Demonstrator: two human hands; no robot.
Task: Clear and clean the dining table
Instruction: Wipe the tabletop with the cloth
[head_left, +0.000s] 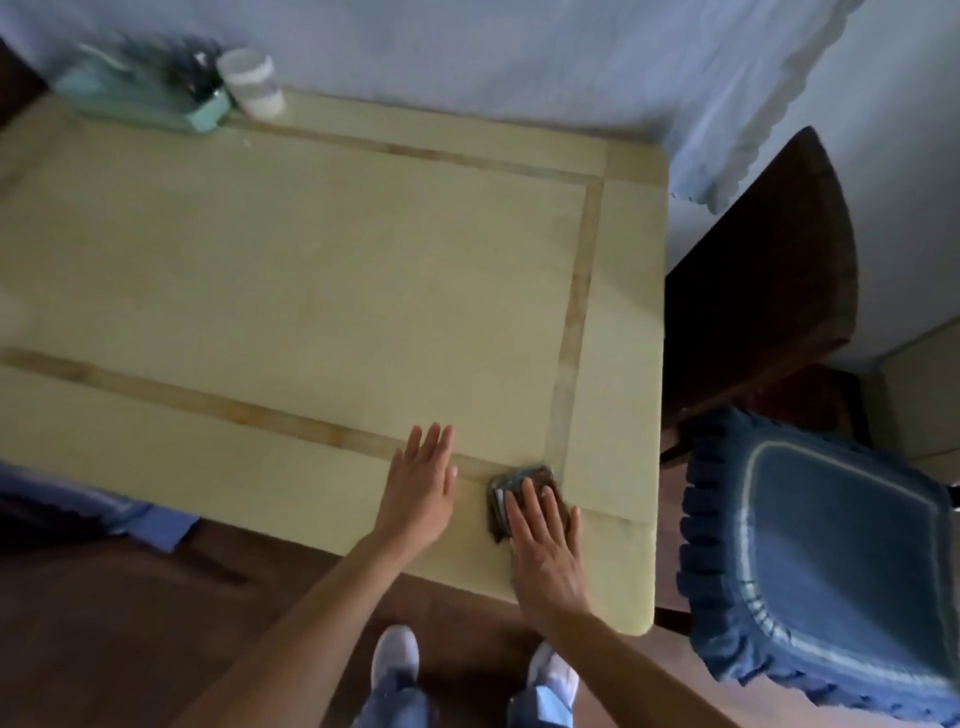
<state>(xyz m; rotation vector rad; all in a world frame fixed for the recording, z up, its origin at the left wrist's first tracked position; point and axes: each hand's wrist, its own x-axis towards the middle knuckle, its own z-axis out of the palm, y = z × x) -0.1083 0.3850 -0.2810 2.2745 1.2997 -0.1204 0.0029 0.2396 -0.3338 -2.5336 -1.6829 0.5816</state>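
The dining table (311, 270) has a pale yellow-green top with tan inlaid stripes. Near its front right corner lies a dark folded cloth (511, 486). My right hand (545, 545) rests flat on that cloth, fingers spread and pressing down. To its left, my left hand (423, 483) lies flat on the bare tabletop with its fingers together, holding nothing. At the far left corner stands a teal tray (156, 109) with blurred items in it, and a white lidded jar (252, 80) beside it.
A chair with a blue frilled seat cover (831, 561) stands right of the table, with a dark wooden chair back (769, 270) behind it. A pale blue curtain (519, 52) hangs behind the table. Blue fabric (104, 509) shows at the left. My shoes (397, 654) stand on brown floor.
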